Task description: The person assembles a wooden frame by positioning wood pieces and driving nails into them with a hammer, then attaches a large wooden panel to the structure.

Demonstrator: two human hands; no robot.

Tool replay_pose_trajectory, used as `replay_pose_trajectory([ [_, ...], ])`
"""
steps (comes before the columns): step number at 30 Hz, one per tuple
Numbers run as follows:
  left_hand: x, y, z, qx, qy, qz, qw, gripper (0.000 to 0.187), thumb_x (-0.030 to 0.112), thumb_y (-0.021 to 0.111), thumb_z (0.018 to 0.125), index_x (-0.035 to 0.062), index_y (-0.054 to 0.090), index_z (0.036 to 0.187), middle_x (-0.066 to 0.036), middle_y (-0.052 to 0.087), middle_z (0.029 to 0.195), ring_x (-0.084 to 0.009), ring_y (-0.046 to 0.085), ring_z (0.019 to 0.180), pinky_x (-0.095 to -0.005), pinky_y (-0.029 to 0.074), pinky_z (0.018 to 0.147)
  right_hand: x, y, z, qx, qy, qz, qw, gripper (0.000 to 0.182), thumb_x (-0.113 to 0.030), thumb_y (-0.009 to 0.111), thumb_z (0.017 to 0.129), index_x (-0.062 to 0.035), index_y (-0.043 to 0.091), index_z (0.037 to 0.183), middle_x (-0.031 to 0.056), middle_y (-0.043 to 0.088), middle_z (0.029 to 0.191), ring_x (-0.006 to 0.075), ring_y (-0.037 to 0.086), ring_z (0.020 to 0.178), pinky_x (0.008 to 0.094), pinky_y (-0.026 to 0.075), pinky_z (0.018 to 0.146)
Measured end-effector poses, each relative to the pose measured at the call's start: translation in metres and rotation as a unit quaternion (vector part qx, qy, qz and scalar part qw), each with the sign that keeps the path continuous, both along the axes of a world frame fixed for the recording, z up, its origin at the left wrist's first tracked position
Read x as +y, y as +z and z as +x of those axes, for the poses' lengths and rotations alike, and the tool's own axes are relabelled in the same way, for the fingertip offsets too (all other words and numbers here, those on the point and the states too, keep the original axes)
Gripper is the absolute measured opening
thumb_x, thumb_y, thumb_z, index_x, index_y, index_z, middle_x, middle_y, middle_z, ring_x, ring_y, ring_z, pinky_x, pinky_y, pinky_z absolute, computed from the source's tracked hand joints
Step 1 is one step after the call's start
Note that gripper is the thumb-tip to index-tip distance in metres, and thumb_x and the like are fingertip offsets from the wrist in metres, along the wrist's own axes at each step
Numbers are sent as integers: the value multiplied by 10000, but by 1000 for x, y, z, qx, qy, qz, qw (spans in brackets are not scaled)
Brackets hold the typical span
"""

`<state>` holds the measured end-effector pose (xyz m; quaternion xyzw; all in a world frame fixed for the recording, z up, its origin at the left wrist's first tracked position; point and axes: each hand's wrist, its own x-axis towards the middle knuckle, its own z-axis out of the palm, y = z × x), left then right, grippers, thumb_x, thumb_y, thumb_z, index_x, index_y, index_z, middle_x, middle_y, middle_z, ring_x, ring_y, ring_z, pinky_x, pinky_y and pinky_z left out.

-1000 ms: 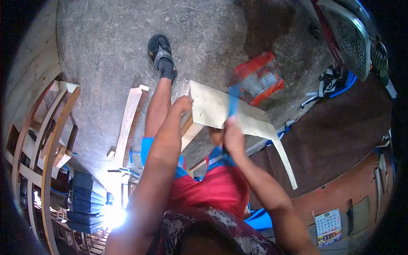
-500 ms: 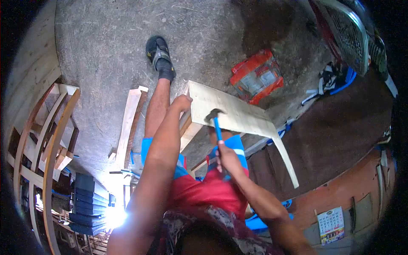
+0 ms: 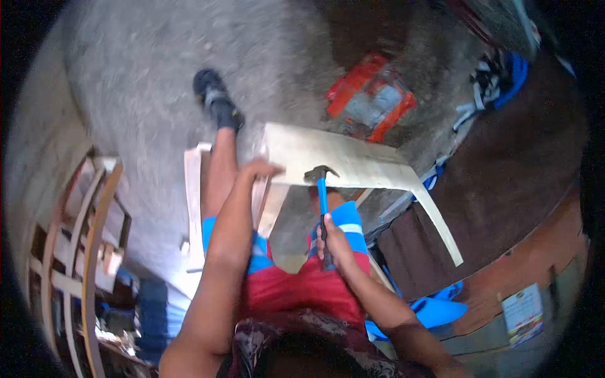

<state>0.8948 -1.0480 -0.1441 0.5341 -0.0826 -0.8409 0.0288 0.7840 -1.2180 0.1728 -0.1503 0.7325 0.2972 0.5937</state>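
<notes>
A claw hammer (image 3: 324,198) with a blue handle is gripped in my right hand (image 3: 337,244), its dark head over the near edge of a pale plywood panel (image 3: 334,151). That panel is fixed on a wooden frame (image 3: 273,211) standing between my legs, and a narrow curved strip runs from its right end. At the panel's left end, my left hand (image 3: 259,169) is closed over the edge, with its fingertips lying on the top face. Motion blurs those fingers, and I cannot make out anything small between them.
Ahead on the concrete floor lies a torn red-and-clear plastic package (image 3: 372,101). A wooden board piece (image 3: 194,189) is beside my left leg. Curved wooden frames (image 3: 94,252) stand at far left. Brown sheeting (image 3: 504,183) covers the right side, with a blue item (image 3: 441,315) near it.
My left hand has shifted from gripping the panel's corner to lying further over its top edge. The hammer stays in about the same place, slightly more upright. The whole view has turned slightly.
</notes>
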Motion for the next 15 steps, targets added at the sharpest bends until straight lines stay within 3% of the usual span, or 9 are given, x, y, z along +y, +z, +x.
replay_pose_trajectory([
  [2, -53, 78, 40, 0, 18, 59, 998, 662, 533, 711, 722, -40, 643, 1046, -157, 642, 1002, -255, 607, 797, -405, 502, 650, -2, -3, -18, -27, 38, -39, 998, 559, -573, 335, 943, -72, 473, 736, 30, 449, 525, 157, 467, 396, 284, 392, 375],
  [4, -57, 78, 43, -23, -19, 40, 999, 625, 539, 705, 735, -20, 664, 1012, -142, 647, 953, -253, 592, 726, -375, 479, 596, -10, -4, -18, -25, 28, -70, 997, 542, -546, 345, 953, -69, 479, 734, 28, 445, 512, 151, 476, 410, 284, 403, 391],
  [5, -121, 143, 73, -27, -40, 34, 998, 625, 539, 705, 735, -20, 664, 1012, -142, 647, 953, -253, 592, 726, -375, 479, 596, -10, -12, -24, -26, 7, -76, 997, 542, -546, 345, 953, -69, 479, 734, 28, 445, 512, 151, 476, 410, 284, 403, 391],
  [6, -162, 241, 81, -266, 198, -72, 941, 602, 512, 698, 756, -8, 646, 1057, -126, 626, 1030, -235, 579, 832, -358, 469, 653, -10, -23, -30, -62, -52, -69, 994, 539, -553, 347, 950, -73, 484, 747, 25, 456, 523, 146, 464, 401, 283, 391, 384],
  [8, -176, 217, 53, -283, 177, -84, 939, 559, 463, 684, 776, 6, 612, 1090, -124, 621, 1031, -231, 578, 817, -360, 472, 641, -2, -35, -42, -109, -131, -65, 983, 536, -559, 349, 947, -77, 488, 759, 23, 467, 533, 141, 453, 392, 282, 378, 376],
  [11, -153, 155, 20, -336, 177, -38, 924, 464, 317, 641, 837, 47, 512, 1191, -121, 605, 1033, -219, 577, 771, -366, 483, 603, -1, -58, -61, -173, -56, -113, 977, 521, -528, 349, 960, -67, 489, 762, 22, 463, 523, 133, 460, 385, 278, 397, 382],
  [13, -114, 161, 18, -382, 188, 3, 905, 442, 220, 613, 877, 75, 445, 1258, -118, 595, 1034, -210, 576, 740, -369, 491, 578, -19, -64, -65, -191, -40, -109, 975, 521, -518, 343, 964, -63, 489, 756, 19, 452, 516, 127, 465, 389, 277, 406, 384],
  [14, -144, 196, 11, -357, 240, 66, 900, 504, 144, 592, 888, 151, 355, 1333, -131, 589, 1060, -232, 603, 828, -421, 525, 618, -37, -62, -58, -210, -45, -127, 968, 519, -510, 340, 968, -62, 489, 751, 18, 448, 514, 123, 467, 393, 277, 408, 384],
  [15, -126, 175, 20, -327, 293, 55, 896, 487, 217, 544, 925, 197, 323, 1358, -142, 586, 1090, -286, 618, 871, -476, 532, 633, -49, -61, -50, -251, -57, -155, 954, 520, -506, 338, 970, -59, 486, 748, 18, 446, 516, 120, 469, 397, 276, 408, 384],
])
